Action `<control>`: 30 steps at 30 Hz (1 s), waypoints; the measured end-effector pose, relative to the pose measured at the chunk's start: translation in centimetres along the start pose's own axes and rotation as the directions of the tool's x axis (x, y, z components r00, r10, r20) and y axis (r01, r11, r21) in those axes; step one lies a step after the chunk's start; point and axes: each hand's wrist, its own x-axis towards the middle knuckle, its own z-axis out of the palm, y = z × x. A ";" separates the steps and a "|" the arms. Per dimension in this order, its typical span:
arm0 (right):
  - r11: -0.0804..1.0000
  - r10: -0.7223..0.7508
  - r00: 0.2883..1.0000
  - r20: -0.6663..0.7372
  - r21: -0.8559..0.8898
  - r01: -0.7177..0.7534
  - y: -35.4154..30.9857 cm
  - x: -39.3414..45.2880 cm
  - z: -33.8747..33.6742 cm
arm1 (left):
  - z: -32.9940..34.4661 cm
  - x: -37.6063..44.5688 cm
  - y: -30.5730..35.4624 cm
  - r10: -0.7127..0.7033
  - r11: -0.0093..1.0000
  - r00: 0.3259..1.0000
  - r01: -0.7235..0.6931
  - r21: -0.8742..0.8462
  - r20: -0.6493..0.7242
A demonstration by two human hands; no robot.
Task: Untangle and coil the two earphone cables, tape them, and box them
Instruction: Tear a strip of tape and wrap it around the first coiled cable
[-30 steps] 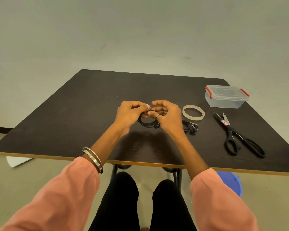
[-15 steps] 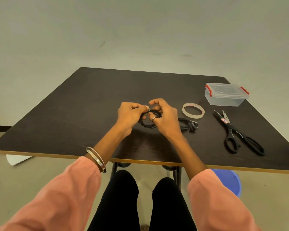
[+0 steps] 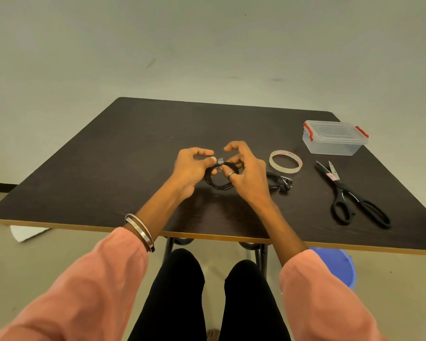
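Hands mid-worktop: left hand (image 3: 191, 169) pinches coiled black earphone cable (image 3: 219, 179) steady while right hand (image 3: 244, 173) presses a clear tape strip (image 3: 220, 160) round it. Second black coil (image 3: 279, 182) waits just right.

- counter (image 3: 108, 168): dark brown wood grain, tan edge
- coiled cable (image 3: 217, 184): black
- second cable bundle (image 3: 279, 184): black
- tape roll (image 3: 285, 161): clear yellowish, red print inside
- box (image 3: 335, 141): clear plastic, red latches
- scissors (image 3: 349, 195): black handles, red-and-white label
- sleeves (image 3: 84, 291): salmon pink
- bangles (image 3: 140, 232): silver
- stool (image 3: 337, 267): blue
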 end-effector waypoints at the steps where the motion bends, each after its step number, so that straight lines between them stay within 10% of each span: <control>1: 1.000 0.010 1.000 0.003 -0.002 -0.010 0.0 0.0 0.0 | 0.0 -0.1 0.0 -0.011 1.000 1.000 0.011 -0.009 0.002; 17: 0.987 0.046 0.997 0.060 -0.157 -0.036 1.1 0.2 -0.2 | -0.4 -0.8 -0.1 0.282 0.925 0.949 -0.307 0.224 0.138; 24: 0.973 0.087 0.989 0.124 -0.221 -0.058 1.3 0.5 0.0 | -0.3 -0.9 -0.6 0.597 0.388 0.716 -0.652 0.652 0.362; 30: 0.954 0.152 0.978 0.146 -0.282 -0.106 1.0 0.9 -0.3 | 0.5 -0.6 -0.3 0.475 0.241 0.775 -0.571 0.785 0.418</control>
